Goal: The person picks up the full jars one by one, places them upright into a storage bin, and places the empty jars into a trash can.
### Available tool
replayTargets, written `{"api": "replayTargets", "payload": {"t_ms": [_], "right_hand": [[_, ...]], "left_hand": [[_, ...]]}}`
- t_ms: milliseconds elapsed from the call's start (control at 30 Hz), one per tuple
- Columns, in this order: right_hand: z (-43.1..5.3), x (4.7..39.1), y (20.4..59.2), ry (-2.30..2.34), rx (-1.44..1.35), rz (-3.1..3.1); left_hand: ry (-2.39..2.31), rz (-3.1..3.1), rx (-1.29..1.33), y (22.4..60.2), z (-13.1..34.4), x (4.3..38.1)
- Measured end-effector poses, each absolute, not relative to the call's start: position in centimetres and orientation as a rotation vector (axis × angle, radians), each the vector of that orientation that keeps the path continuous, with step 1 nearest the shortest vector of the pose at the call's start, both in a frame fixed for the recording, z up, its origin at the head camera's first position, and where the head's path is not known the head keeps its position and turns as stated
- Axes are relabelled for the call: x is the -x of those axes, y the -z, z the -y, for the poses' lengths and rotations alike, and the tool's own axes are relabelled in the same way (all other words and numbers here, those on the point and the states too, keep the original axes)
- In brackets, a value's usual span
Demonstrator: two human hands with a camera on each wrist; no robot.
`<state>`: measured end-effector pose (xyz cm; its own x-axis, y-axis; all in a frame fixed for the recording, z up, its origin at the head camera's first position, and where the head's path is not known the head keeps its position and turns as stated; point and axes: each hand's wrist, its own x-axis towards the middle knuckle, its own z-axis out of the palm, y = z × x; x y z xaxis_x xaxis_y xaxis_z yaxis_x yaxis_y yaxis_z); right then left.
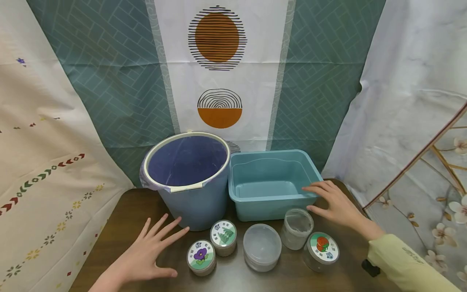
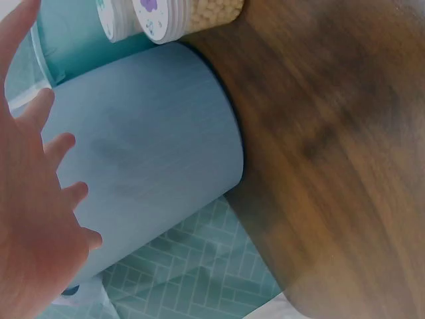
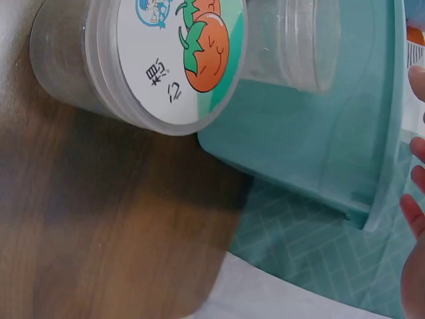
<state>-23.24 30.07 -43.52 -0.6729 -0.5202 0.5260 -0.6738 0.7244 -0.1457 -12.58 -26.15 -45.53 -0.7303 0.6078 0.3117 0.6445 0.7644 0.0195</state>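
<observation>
Fingers spread, my left hand (image 1: 144,253) hovers left of a jar with a purple flower on its lid (image 1: 201,256) and holds nothing. Beige pellets show inside that jar in the left wrist view. Just behind it stands a jar with a green plant lid (image 1: 223,235). My right hand (image 1: 333,205), also extended and holding nothing, is over the front right of a teal basin (image 1: 271,207); whether it touches the rim I cannot tell. Close below it are a clear jar that looks lidless (image 1: 297,231) and a tomato-lidded jar (image 1: 322,248). A jar with a plain translucent top (image 1: 262,245) stands mid-row.
A blue bucket (image 1: 198,202) with a cream rim and a bag liner stands behind the left jars, beside the basin. Patterned cloth (image 1: 120,73) hangs behind and along both sides of the brown wooden table (image 1: 125,219). A small black object (image 1: 370,268) lies by the right sleeve.
</observation>
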Motion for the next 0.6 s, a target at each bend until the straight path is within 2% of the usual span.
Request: {"api": "replayTargets", "payload": {"t_ms": [600], "right_hand": [[-28.8, 24.0, 45.8, -0.767, -0.736, 2.379]], "left_hand": [[0.288, 2.697, 0.956, 47.1, 24.5, 12.6]]}}
